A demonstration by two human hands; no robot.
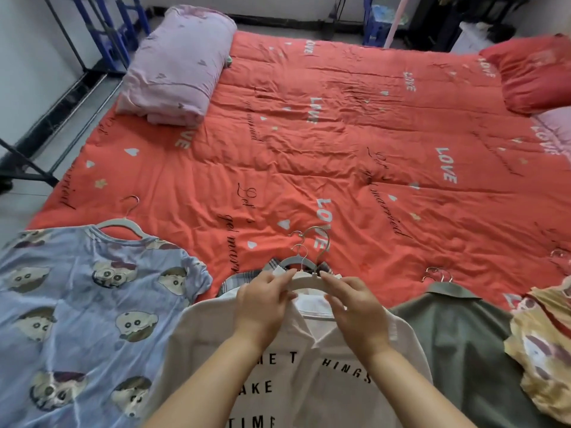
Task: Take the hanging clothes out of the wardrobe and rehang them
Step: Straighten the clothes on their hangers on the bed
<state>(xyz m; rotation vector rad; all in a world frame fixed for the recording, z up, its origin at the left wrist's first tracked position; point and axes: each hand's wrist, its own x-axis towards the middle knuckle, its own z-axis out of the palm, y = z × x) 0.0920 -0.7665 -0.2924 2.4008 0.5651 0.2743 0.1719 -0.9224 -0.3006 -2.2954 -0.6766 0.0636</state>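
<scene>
- Shirt [309, 350], white with black lettering, lies flat at the middle of the quilt's [340, 149] near edge, and part of it runs out of view below.
- Its collar points toward the quilt's far side and its hem toward the person, so its long axis runs near to far across the quilt.
- A white hanger [306, 282] sits at the collar, its bar lying left to right along the quilt's near edge and its metal hook rising and curving toward the quilt's far side.
- The left hand [262, 304] is palm down, with its forearm coming in from the lower left. Its thumb and fingers pinch the hanger's left shoulder in a narrow grip.
- The right hand [355, 310] is also palm down, with its forearm coming in from the lower right. Its index finger reaches to the base of the hook, and its other fingers curl around the hanger's right shoulder and the collar beneath.
- Both wrists are bent slightly inward, and the two hands are close together over the collar.
- A blue shirt [86, 319] with a cartoon print covers the quilt's near left corner, on a hanger of its own whose hook points the same way.
- A plaid garment [230, 284] on the quilt peeks out from under the white shirt's left shoulder.
- A green shirt [457, 335] lies on the quilt's near edge to the right of the middle, and a yellow garment [543, 350] is at the near right corner.
- A folded pink blanket [179, 66] rests on the quilt's far left corner, and a red pillow [537, 75] on its far right.
</scene>
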